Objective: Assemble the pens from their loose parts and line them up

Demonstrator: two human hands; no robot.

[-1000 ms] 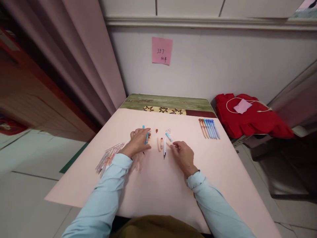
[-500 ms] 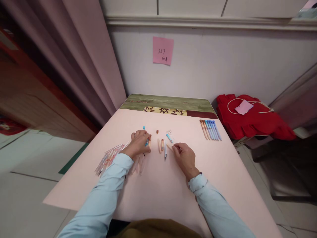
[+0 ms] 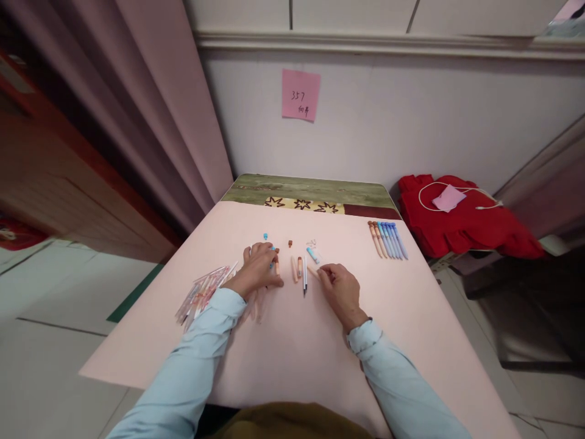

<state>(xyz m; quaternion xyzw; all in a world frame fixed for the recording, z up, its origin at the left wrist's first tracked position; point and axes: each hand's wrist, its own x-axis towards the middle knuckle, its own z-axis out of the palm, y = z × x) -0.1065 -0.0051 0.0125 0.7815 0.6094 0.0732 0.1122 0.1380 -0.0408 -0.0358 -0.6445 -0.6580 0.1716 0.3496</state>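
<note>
My left hand [image 3: 255,268] is curled on the table, thumb and fingers closed about a brown-and-orange pen barrel part [image 3: 276,267]; blue pieces show behind its fingers. My right hand [image 3: 340,291] pinches the end of a peach pen barrel piece [image 3: 312,270]. Between the hands lie another peach barrel piece [image 3: 294,268], a brown-topped barrel part [image 3: 300,267] and white refills with dark tips [image 3: 305,277]. A light-blue barrel part [image 3: 313,255] lies farther back. Beyond them are a brown cap [image 3: 290,244], a blue cap [image 3: 265,236] and tiny pale pieces [image 3: 312,243].
A pile of refills and clear-looking sticks [image 3: 203,292] lies left, partly under my left arm. Several brown, light-blue and blue pens [image 3: 387,240] stand in a row, lying flat, at the table's right. A red cloth [image 3: 466,225] with a white cable is beyond the right edge.
My left hand has shifted slightly right and its thumb sits a little lower; more brown and blue pieces show beside its fingers. The right hand stays in place.
</note>
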